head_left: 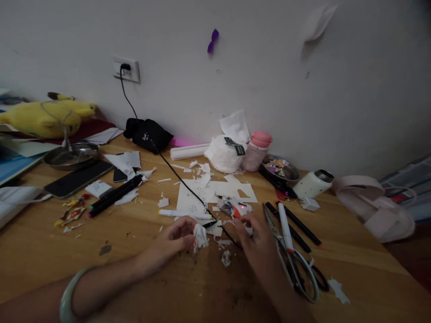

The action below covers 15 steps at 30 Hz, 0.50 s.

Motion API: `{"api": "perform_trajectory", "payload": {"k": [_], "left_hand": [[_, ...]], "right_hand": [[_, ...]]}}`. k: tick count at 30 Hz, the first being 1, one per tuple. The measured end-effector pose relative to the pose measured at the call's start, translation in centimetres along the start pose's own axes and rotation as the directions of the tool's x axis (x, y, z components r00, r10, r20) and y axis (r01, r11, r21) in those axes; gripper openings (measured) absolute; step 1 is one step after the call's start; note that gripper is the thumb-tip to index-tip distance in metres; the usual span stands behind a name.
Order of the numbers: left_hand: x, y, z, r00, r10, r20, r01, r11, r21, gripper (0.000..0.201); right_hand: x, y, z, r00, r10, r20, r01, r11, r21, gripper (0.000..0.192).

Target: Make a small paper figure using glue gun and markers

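My left hand (183, 235) pinches a small white bundle (200, 235), like crumpled paper or tissue, with a bit of orange at its lower edge. The fingers of my right hand (254, 235) are curled together; a small whitish piece shows at the fingertips, too blurred to name. Just beyond them lies a white-and-orange hot glue gun (239, 209) with a lit red light. Between the hands are the dark tip of a pen (209, 224) and paper scraps. A black cord (188, 187) runs from the wall socket across the table and passes under my right hand.
Scissors (306, 276) and several markers lie to the right, near a white bottle (313, 184). Behind stand a tissue pack (226, 154) and a pink-lidded jar (258, 150). A phone (79, 178), black markers (114, 195) and a yellow plush toy (43, 117) occupy the left.
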<state>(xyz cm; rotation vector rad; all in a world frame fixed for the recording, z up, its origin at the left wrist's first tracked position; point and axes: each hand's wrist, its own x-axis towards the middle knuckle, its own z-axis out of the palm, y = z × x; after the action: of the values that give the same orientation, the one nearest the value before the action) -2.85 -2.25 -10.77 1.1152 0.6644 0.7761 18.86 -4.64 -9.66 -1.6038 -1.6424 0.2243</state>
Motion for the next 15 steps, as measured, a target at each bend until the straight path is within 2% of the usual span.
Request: {"api": "perform_trajectory", "payload": {"k": [2, 4, 6, 8, 12, 15], "left_hand": [[0.0, -0.3, -0.2, 1.000, -0.019, -0.023, 0.018, 1.000, -0.024, 0.027], [0.0, -0.4, -0.3, 0.997, -0.043, -0.059, 0.041, 0.998, -0.047, 0.026], [0.1, -0.3, -0.3, 0.994, -0.059, -0.088, 0.052, 0.996, -0.078, 0.025], [0.2, -0.1, -0.1, 0.993, -0.062, -0.098, 0.052, 0.993, -0.104, 0.024], [0.1, 0.9, 0.2, 0.990, -0.081, -0.116, 0.066, 0.990, -0.121, 0.023], [0.1, 1.5, 0.4, 0.971, -0.091, -0.222, 0.067, 0.991, -0.114, 0.023]], "right_hand": [[0.9, 1.7, -0.7, 0.991, -0.085, -0.105, 0.050, 0.953, -0.298, 0.035], [1.4, 3.1, -0.8, 0.996, -0.063, -0.062, 0.025, 0.874, -0.485, 0.040], [1.5, 3.9, -0.5, 0.999, 0.011, 0.030, 0.008, 0.824, -0.567, 0.044], [1.5, 4.2, -0.2, 0.987, 0.118, 0.109, -0.040, 0.836, -0.547, 0.044], [1.9, 4.2, -0.2, 0.925, 0.343, 0.164, -0.267, 0.893, -0.362, 0.038], [2.3, 4.2, -0.5, 0.912, 0.372, 0.172, -0.319, 0.907, -0.275, 0.039]]}}
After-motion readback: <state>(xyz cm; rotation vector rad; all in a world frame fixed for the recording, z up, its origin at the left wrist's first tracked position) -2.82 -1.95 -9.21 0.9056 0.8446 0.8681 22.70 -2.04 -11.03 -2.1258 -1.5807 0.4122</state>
